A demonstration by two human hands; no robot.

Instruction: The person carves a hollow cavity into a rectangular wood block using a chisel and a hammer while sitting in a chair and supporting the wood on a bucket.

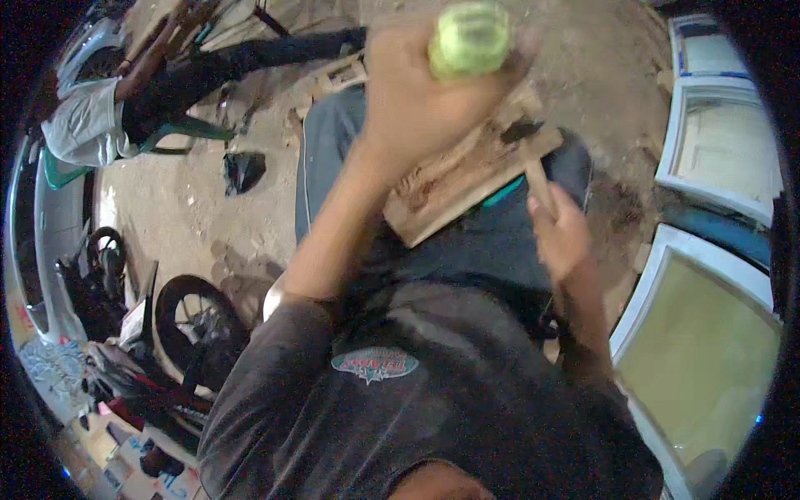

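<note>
My left hand [417,92] is raised close to the view and blurred, wrapped round a yellow-green, translucent, round-ended object [469,40]; its full shape is hidden. Lower and to the right, my right hand [565,233] grips the light wooden handle [537,171] of a tool. The tool's dark head [521,130] meets a wooden piece [450,187] across my lap. That piece has raised edges and a rough, brown, hollowed middle, and my left hand covers part of it. A teal strip [504,192] shows beside its near edge.
White-framed panels [700,333] lean or lie along the right side. At the upper left a person [92,125] sits on a green chair [179,129]. A black bag [244,172] lies on the dusty floor. Motorbike wheels [196,317] stand at the lower left.
</note>
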